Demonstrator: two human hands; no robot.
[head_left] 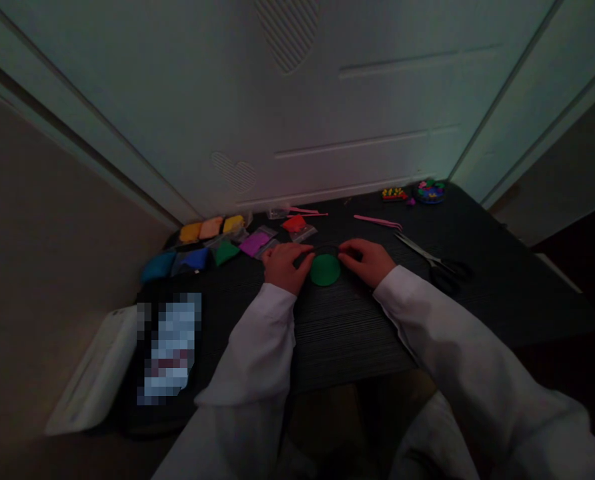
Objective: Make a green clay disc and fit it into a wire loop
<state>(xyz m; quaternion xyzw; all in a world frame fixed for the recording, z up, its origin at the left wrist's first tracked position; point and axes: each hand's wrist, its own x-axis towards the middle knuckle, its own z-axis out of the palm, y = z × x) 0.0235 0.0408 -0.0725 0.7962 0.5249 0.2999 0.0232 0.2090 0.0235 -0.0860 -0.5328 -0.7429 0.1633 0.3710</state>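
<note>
A flat, rounded green piece lies on the dark wooden table between my two hands. A thin dark curved edge runs along its far side, and I cannot make out whether that is the rim of a round dish. My left hand pinches the left side of this edge, thumb and fingers bent close together. On the opposite side my right hand grips it the same way, fingertips curled in. To the right of that hand lie black-handled scissors, blades spread slightly and aimed at the back.
Bent pink tweezers lie behind my right hand. Bags of coloured material, among them red, purple and blue, line the left and back. Small colourful pieces sit at the back right. A phone-like lit screen is front left.
</note>
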